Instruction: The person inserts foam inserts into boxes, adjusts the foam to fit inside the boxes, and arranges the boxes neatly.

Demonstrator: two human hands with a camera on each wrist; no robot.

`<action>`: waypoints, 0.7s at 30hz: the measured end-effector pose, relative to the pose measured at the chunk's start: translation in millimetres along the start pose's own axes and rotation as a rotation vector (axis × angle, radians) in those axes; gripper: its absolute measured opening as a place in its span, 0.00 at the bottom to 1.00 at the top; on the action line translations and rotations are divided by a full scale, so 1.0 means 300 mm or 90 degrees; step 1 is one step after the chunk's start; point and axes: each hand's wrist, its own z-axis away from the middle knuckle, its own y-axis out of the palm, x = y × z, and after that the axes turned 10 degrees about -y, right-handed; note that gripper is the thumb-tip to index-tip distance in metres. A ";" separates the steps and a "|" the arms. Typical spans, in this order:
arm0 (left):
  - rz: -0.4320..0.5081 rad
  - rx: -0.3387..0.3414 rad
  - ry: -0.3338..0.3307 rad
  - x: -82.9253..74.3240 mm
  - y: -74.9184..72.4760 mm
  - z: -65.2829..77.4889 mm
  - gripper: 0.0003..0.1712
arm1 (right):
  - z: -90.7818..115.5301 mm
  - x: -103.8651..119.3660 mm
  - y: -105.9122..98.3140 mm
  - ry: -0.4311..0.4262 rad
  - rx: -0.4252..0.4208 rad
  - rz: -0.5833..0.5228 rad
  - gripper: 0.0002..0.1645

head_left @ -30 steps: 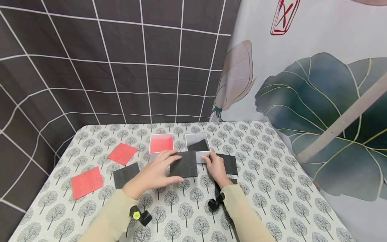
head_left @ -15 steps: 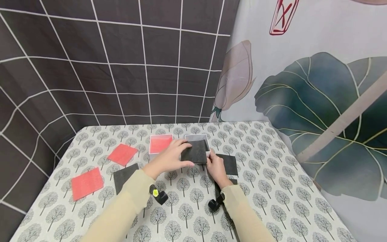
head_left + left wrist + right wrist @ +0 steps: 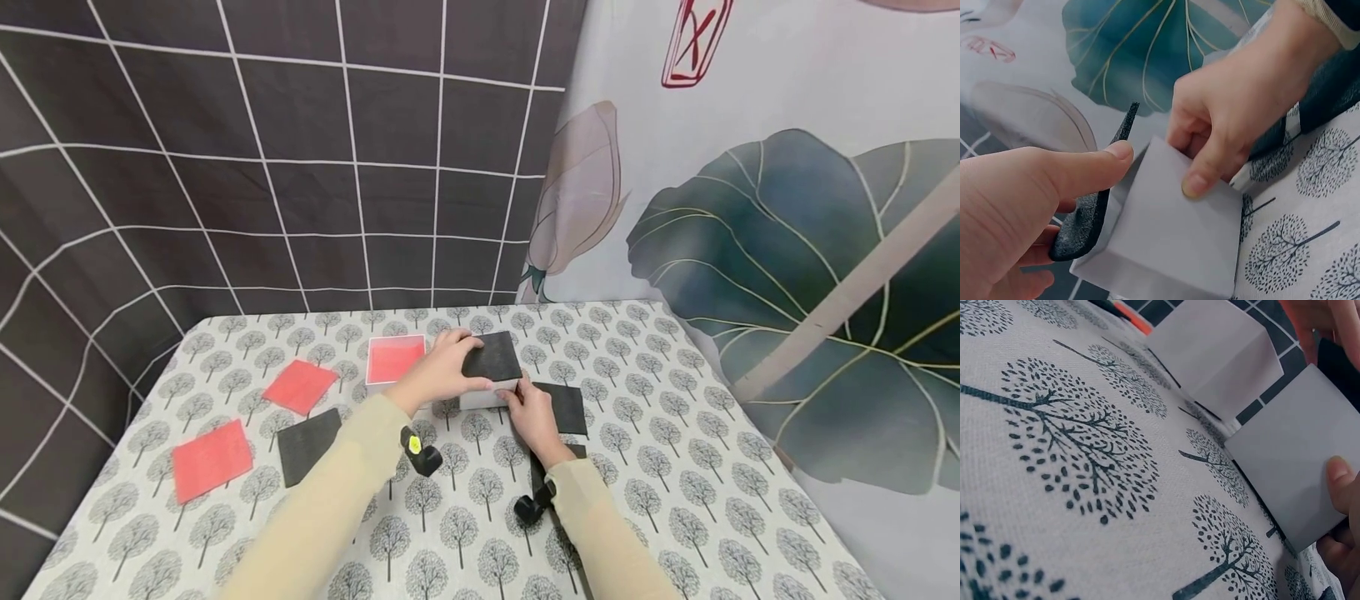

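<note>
My left hand (image 3: 442,367) pinches a folded black cloth square (image 3: 493,357) by its left side, thumb at the near edge. The cloth lies over the opening of a small white box (image 3: 480,401) and hides the inside in the head view. In the left wrist view the cloth (image 3: 1088,225) is thick and slightly bent, tilted at the box rim. My right hand (image 3: 534,417) grips the near right corner of that box, with its thumb on the front wall (image 3: 1179,231) and its fingers round the side.
A second white box (image 3: 377,388) with red cloth inside stands to the left. Two red cloths (image 3: 213,460) (image 3: 300,386) and a black cloth (image 3: 306,446) lie on the left. Right of the box lies another black cloth (image 3: 566,408); one more (image 3: 537,475) is partly under my right wrist.
My left hand has carried the black cloth rightward and forward from in front of the box to over its opening. My right hand has stayed at the box corner.
</note>
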 end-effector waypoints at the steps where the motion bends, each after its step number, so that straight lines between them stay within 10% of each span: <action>1: 0.002 0.002 -0.004 0.002 0.003 -0.007 0.41 | 0.000 0.001 0.000 -0.003 -0.003 -0.004 0.14; 21: 0.029 0.042 -0.041 0.031 0.023 -0.067 0.37 | 0.000 -0.005 0.003 -0.010 -0.019 -0.009 0.30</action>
